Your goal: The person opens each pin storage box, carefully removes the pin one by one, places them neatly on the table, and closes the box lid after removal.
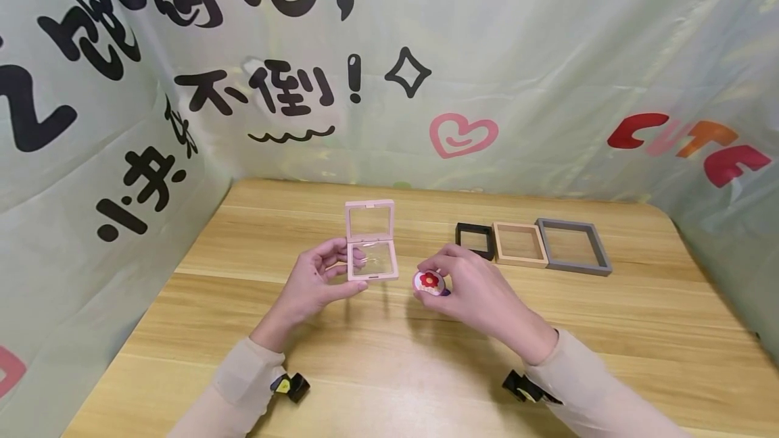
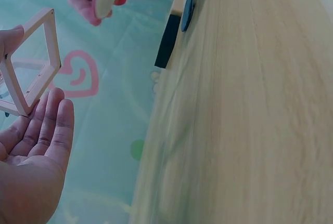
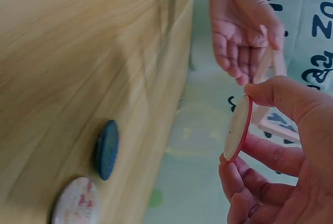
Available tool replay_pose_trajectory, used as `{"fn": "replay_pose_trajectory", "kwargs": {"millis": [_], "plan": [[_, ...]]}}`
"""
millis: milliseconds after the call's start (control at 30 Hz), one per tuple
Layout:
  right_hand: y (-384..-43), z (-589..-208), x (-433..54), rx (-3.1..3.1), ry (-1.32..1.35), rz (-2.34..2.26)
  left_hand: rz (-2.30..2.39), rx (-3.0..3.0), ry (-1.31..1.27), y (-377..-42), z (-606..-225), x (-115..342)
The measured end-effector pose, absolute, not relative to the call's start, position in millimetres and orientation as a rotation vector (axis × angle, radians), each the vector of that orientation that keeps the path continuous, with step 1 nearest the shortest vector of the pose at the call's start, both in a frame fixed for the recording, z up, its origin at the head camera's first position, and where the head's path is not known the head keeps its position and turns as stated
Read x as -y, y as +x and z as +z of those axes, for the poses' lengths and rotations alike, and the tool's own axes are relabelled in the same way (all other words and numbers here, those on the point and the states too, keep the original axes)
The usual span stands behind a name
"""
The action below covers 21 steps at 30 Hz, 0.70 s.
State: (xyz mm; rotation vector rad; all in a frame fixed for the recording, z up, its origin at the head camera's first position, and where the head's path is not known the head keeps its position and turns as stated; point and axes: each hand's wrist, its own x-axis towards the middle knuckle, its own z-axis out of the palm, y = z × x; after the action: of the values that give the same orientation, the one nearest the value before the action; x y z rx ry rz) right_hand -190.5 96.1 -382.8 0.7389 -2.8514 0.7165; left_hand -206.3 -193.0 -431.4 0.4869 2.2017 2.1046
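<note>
My left hand (image 1: 313, 279) holds a pink floating display frame (image 1: 371, 240) above the table, thumb at its lower edge and fingers behind. The frame is unfolded at its hinge, with clear film in both halves. To its right, my right hand (image 1: 475, 289) pinches a round badge (image 1: 429, 281) with a red flower on its face. In the right wrist view the badge (image 3: 238, 130) shows its pale back and red rim between thumb and fingers. The left wrist view has the pink frame (image 2: 51, 42) above the left hand's straight fingers (image 2: 57, 125).
Black (image 1: 474, 240), beige (image 1: 520, 244) and grey (image 1: 573, 246) frames lie in a row behind the right hand. On the table (image 1: 389, 363), a dark blue round piece (image 3: 107, 150) and a white-and-red one (image 3: 76, 203) lie below that hand. A printed cloth (image 1: 535, 53) hangs behind.
</note>
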Motion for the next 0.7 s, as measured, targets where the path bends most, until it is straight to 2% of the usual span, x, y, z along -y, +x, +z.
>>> {"fn": "replay_pose_trajectory", "kwargs": {"millis": [700], "plan": [[-215, -427, -70, 2.936, 0.81, 0.696, 2.089, -2.208, 0.503, -205, -431, 191]]}}
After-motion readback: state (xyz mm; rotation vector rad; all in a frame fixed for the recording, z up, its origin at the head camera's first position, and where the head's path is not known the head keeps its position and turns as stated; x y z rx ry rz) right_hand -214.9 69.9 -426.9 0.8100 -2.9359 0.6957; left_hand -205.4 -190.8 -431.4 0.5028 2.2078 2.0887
